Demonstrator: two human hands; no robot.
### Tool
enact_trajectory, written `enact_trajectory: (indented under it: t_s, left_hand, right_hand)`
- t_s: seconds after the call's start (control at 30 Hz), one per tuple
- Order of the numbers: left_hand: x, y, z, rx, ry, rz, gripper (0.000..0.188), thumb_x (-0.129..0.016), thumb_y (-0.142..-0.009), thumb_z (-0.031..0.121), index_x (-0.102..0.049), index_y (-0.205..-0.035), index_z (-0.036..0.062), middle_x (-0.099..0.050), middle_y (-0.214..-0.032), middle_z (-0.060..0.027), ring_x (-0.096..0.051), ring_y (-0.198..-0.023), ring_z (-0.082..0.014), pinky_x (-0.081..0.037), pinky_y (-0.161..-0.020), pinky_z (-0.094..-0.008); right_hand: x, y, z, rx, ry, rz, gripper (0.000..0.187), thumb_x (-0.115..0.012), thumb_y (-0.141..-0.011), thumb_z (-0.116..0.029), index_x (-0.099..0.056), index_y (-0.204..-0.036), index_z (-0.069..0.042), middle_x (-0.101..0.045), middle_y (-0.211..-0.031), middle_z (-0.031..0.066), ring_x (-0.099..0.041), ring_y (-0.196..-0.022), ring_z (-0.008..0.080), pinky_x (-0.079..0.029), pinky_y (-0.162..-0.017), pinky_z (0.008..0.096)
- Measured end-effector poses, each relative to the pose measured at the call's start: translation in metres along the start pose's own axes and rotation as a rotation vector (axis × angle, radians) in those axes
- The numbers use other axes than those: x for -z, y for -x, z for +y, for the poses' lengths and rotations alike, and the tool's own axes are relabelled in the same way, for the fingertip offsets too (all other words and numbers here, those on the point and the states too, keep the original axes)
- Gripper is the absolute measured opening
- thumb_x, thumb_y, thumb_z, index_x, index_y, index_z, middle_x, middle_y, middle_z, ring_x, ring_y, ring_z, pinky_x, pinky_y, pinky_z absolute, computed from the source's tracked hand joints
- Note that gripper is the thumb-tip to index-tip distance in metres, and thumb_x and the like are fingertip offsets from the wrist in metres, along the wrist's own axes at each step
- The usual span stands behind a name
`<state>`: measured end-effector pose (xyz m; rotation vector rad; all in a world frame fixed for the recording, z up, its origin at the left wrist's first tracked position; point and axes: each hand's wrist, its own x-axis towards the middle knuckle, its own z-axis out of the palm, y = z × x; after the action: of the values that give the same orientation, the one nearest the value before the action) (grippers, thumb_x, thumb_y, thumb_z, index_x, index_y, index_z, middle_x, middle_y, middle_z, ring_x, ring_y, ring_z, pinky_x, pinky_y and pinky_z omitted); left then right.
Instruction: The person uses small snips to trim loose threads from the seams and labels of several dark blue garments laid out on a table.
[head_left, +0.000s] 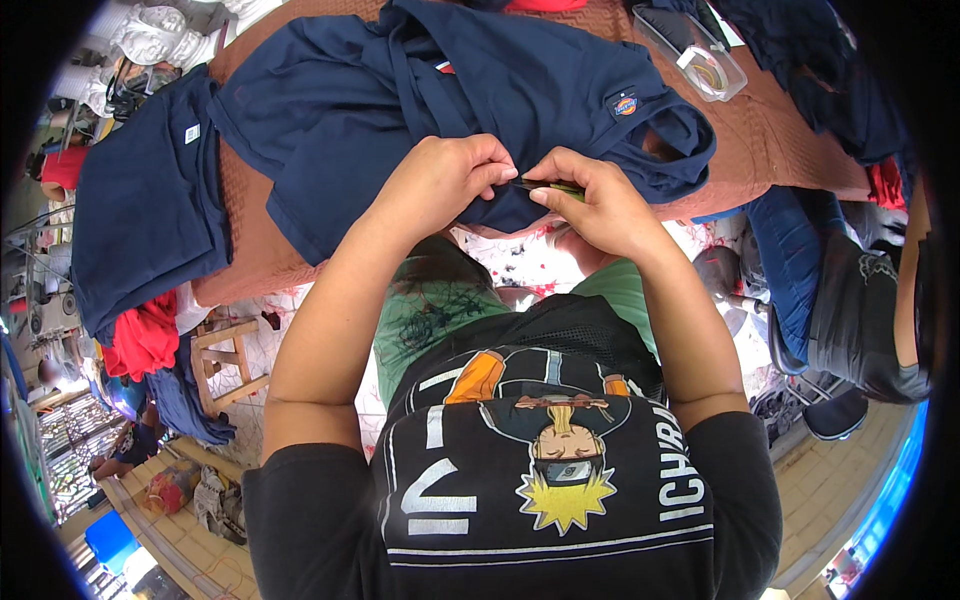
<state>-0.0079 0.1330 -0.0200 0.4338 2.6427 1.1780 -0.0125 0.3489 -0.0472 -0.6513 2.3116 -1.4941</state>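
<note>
A navy garment (345, 110) with a small patch near its neck opening is spread over the near part of the table. Above its near edge my left hand (450, 180) is closed in a pinch on a bit of the navy cloth; any thread there is too fine to see. My right hand (605, 205) is closed around small thread snips (565, 188), dark with a yellow-green edge. Their tip points left, close to my left fingertips. Fingers hide most of the snips.
The table (250, 210) has a brown cloth cover. Folded navy clothing (150, 200) lies at its left end, with red cloth (150, 335) hanging below. A clear plastic box (700, 60) holding a tape roll stands far right. Another person's legs (850, 310) are at the right.
</note>
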Motion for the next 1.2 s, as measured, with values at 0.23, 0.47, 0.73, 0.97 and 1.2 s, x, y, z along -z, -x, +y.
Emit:
enact_trajectory:
  t_s: [0.23,0.47,0.73,0.97,1.2]
  left_hand:
    - [-0.002,-0.002,0.001,-0.006,-0.029,0.007,0.015,-0.065,-0.091,0.017,-0.068,-0.096,0.0025,-0.069,-0.075,-0.0077,-0.067,-0.067,-0.0136,-0.05,-0.061,-0.0275]
    - [0.003,0.001,0.002,-0.019,-0.031,-0.003,0.014,-0.064,-0.09,0.017,-0.069,-0.093,0.0033,-0.07,-0.08,-0.0082,-0.066,-0.07,-0.0132,-0.05,-0.063,-0.0272]
    - [0.109,0.054,0.049,-0.418,0.053,-0.312,0.033,-0.061,-0.089,0.028,-0.07,-0.074,0.0009,-0.068,-0.101,-0.0153,-0.061,-0.088,-0.0246,-0.045,-0.082,-0.036]
    - [0.019,0.058,0.013,-0.306,-0.275,0.207,0.031,-0.075,-0.076,0.014,-0.062,-0.103,0.0077,-0.059,-0.108,-0.0107,-0.059,-0.098,-0.0271,-0.045,-0.087,-0.0395]
    - [-0.047,0.029,-0.006,-0.414,-0.496,0.526,0.037,-0.073,-0.061,0.009,-0.062,-0.097,0.011,-0.061,-0.103,-0.0058,-0.058,-0.1,-0.0257,-0.041,-0.091,-0.0412]
  right_hand:
    - [-0.003,-0.003,-0.001,0.043,0.087,0.025,0.02,-0.068,-0.087,-0.017,-0.063,-0.102,-0.004,-0.07,-0.093,0.0148,-0.068,-0.089,0.0313,-0.051,-0.077,0.0376]
    - [-0.002,-0.006,-0.005,0.084,0.192,0.005,0.02,-0.068,-0.086,-0.016,-0.062,-0.101,-0.004,-0.07,-0.09,0.0149,-0.067,-0.085,0.0327,-0.051,-0.073,0.0389]
    - [0.022,0.005,-0.005,0.06,-0.004,0.146,0.023,-0.068,-0.088,-0.012,-0.062,-0.108,-0.002,-0.069,-0.095,0.009,-0.065,-0.085,0.0159,-0.05,-0.077,0.0301]
    - [0.025,0.007,-0.007,0.038,-0.096,0.17,0.024,-0.069,-0.088,-0.012,-0.062,-0.109,0.0,-0.069,-0.099,0.0073,-0.063,-0.092,0.013,-0.049,-0.083,0.0285]
    - [0.016,0.002,-0.017,0.247,0.144,0.133,0.05,-0.085,-0.067,-0.02,-0.066,-0.111,-0.006,-0.061,-0.122,0.0094,-0.061,-0.109,0.0208,-0.048,-0.092,0.0336]
